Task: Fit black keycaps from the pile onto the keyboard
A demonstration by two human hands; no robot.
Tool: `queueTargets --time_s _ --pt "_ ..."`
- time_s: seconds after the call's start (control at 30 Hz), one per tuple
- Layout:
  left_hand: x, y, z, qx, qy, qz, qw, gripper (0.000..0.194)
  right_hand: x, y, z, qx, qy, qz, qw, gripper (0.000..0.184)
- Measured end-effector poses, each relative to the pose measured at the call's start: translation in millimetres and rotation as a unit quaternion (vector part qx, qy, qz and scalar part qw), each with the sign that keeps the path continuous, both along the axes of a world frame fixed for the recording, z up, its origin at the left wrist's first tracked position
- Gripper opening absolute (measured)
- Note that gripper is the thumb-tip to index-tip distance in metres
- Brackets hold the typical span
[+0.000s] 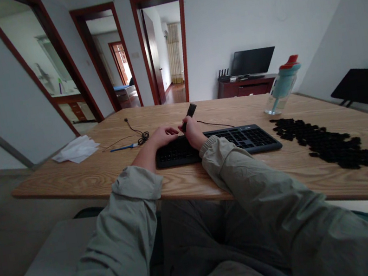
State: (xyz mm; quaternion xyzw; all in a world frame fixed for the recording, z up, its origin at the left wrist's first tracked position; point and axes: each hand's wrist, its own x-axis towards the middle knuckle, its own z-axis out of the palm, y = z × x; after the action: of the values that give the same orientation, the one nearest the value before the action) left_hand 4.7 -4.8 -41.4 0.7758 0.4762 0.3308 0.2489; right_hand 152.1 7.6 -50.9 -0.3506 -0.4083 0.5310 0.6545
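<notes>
A black keyboard (262, 139) lies near the front edge of the table, its keycaps off. My right hand (192, 131) is closed around a slim black tool (192, 109) that looks like a brush handle. Its upper end points up and away, while its lower end is hidden by my fingers. My left hand (165, 136) rests over the keyboard's left top edge, fingers loosely stretched toward the tool. To the right of the keyboard, many loose black keycaps (329, 142) are spread in a long heap.
White tissues (76, 149) lie at the table's left. A blue thin tool (124, 147) and a coiled black cable (142, 138) are left of the keyboard. A water bottle (281, 84) with a red lid stands at the back right of the wooden table (184, 182).
</notes>
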Motion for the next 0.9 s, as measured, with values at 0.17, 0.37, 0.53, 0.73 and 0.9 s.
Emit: queueTargets --time_s 0.17,0.37,0.53,0.73,0.9 --pt "-3 4 -2.6 -0.006 0.009 -0.028 1.000 0.040 4 -8 0.6 0.040 -0.120 -0.005 0.992 0.007" --pt "-4 4 -5.6 -0.008 0.025 -0.042 0.999 0.037 7 -23 4.0 0.124 -0.230 -0.008 0.965 0.005" --pt "-4 2 -5.5 -0.002 0.039 -0.044 0.998 0.033 10 -31 5.8 0.100 -0.191 0.001 0.976 0.004" --pt "-6 5 -4.7 -0.005 0.060 -0.023 0.998 0.030 4 -27 6.7 0.063 -0.140 0.004 0.988 0.005" --pt "-10 5 -1.4 -0.013 0.077 -0.007 0.997 0.028 -10 -10 2.8 0.044 -0.085 -0.018 0.995 0.013"
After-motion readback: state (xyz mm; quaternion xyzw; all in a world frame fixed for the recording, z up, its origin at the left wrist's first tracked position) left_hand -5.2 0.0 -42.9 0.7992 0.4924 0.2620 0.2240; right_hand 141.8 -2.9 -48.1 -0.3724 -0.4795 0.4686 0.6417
